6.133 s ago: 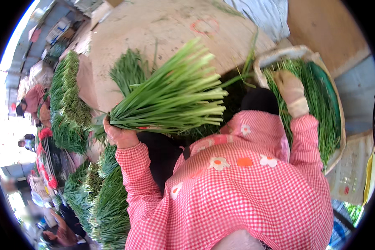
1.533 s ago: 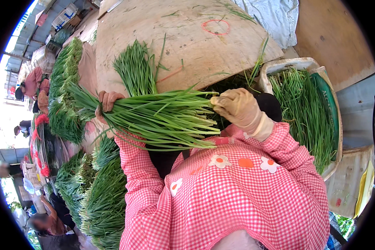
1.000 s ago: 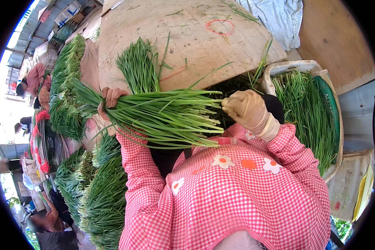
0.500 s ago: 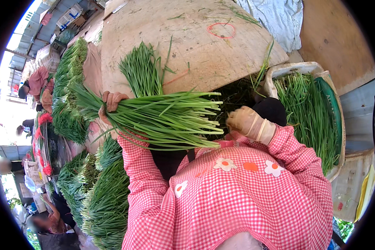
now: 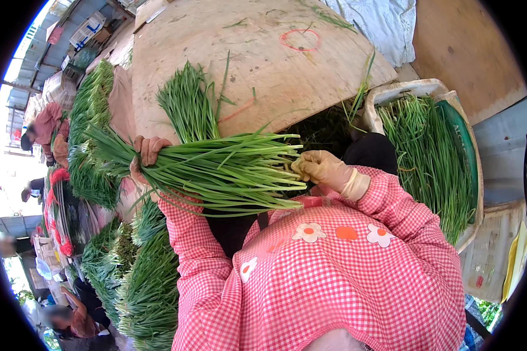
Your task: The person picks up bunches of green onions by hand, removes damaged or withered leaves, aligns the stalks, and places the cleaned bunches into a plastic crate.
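A thick bunch of garlic chives [image 5: 216, 169] lies level across in front of me, leaf tips to the left and pale stem ends to the right. My left hand [image 5: 149, 157] is closed round its leafy part. At the stem ends, my gloved right hand [image 5: 322, 168] has its fingertips pinched together on a few stalks; exactly what is between them is partly hidden. Just beyond the held bunch, a smaller bunch of chives [image 5: 188, 102] rests on the wooden board [image 5: 263, 70].
A red rubber band [image 5: 300, 40] and loose leaves lie on the board. To the right stands a white crate [image 5: 407, 89] packed with chives. Large chive heaps [image 5: 149, 281] are piled at left, with several people farther off. A pale cloth [image 5: 380, 26] hangs at the far right.
My right hand has moved left to the stem ends and now pinches there. The left hand keeps its grip on the bunch. The whole view has shifted slightly.
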Available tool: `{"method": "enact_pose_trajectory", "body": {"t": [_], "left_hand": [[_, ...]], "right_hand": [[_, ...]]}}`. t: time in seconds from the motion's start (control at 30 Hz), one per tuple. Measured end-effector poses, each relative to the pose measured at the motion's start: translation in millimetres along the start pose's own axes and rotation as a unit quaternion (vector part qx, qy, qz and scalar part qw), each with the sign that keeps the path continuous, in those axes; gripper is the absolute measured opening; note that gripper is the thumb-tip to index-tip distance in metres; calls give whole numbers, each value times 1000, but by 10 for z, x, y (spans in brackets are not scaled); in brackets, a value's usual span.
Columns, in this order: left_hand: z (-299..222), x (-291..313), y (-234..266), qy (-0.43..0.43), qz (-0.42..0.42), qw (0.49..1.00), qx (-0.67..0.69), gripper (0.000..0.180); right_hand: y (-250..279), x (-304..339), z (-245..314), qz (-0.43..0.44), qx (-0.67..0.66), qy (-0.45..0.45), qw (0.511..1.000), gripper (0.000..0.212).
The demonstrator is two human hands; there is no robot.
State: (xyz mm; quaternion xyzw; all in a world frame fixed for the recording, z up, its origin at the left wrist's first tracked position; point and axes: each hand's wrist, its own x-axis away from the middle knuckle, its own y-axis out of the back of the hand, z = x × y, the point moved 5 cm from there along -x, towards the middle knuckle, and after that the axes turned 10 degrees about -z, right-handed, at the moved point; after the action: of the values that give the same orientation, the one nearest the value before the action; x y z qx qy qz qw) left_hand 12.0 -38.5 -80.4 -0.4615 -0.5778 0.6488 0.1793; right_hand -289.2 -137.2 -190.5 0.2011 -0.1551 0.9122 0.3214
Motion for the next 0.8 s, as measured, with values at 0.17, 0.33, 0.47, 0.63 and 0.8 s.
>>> {"method": "enact_pose_trajectory", "body": {"t": [0.17,0.33,0.47,0.63,0.8], "left_hand": [[-107,6,-30,-5,9,1000,-9,18],[-93,30,-26,-20,6,1000,-15,18],[22,21,-22,13,5,999,-29,17],[150,31,-74,29,3,999,-40,18],[154,55,-34,24,-15,998,-52,18]], "right_hand": [[175,83,103,-78,383,145,909,19],[356,111,69,-147,258,212,931,14],[165,-33,7,-96,-45,155,982,17],[7,-128,-5,-70,-218,144,963,9],[35,-212,-162,-96,-125,193,968,15]]}}
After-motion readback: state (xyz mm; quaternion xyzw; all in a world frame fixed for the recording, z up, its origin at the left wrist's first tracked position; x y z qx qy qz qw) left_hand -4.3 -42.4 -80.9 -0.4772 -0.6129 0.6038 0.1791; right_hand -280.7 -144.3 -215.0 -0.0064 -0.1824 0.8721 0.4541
